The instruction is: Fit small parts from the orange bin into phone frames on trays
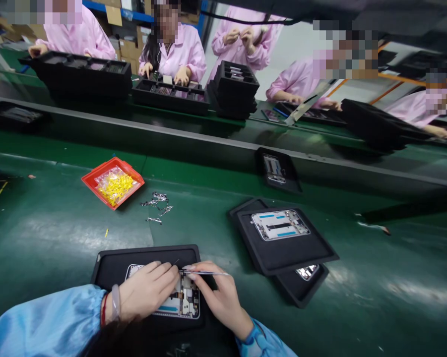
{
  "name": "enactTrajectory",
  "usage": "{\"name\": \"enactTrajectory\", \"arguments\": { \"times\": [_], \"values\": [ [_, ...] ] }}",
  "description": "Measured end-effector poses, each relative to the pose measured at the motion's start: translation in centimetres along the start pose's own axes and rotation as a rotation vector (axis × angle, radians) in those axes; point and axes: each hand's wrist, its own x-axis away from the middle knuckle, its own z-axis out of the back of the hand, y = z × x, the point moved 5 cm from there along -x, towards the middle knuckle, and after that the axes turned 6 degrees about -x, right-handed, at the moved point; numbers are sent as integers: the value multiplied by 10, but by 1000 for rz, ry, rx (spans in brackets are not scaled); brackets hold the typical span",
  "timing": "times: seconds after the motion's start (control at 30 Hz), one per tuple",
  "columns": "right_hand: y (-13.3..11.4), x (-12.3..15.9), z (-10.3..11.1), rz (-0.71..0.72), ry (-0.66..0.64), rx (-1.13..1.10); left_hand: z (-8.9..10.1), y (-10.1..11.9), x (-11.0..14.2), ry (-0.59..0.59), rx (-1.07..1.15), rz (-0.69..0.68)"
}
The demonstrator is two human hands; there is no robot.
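Plainly, in the head view, the silver-rimmed, rectangular open phone assembly lies inside the shallow black rectangular tray on the glossy green bench. Over the tray, the left hand rests across the assembly, fingers together; whether it pinches anything, I cannot tell. At the tray's right side, the right hand pinches slim silver metal tweezers. Beyond the tray sits a red plastic dish of small yellow pieces. The assembly looks light and stiff, but its exposed innards seem fragile; its outer rim is probably the safest hold.
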Motion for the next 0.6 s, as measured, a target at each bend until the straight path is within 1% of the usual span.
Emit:
{"name": "enactTrajectory", "arguments": {
  "times": [0.1, 0.17, 0.2, 0.3, 0.33, 0.37, 0.47, 0.5, 0.6],
  "values": [
    [-4, 3, -1, 53, 12, 50, -3, 1, 1, -8, -6, -42],
    [-8, 4, 1, 82, 47, 11, -4, 1, 1, -27, -17, -71],
    [-9, 4, 5, 91, 112, -38, -3, 0, 0, -35, -25, -81],
    [-8, 7, 19, 70, 393, -192, 0, -2, -2, -18, -36, -82],
    [-5, 8, 21, 44, 432, -204, 1, -3, -3, -4, -30, -70],
    [-3, 9, 19, 12, 412, -189, 2, -4, -4, 11, -18, -53],
    [6, 8, 6, -67, 218, -80, 6, -7, -7, 61, 35, 7],
    [9, 9, 3, -83, 173, -51, 7, -7, -7, 73, 49, 21],
    [13, 10, -2, -103, 123, -25, 10, -8, -10, 106, 63, 40]
  ]
}}
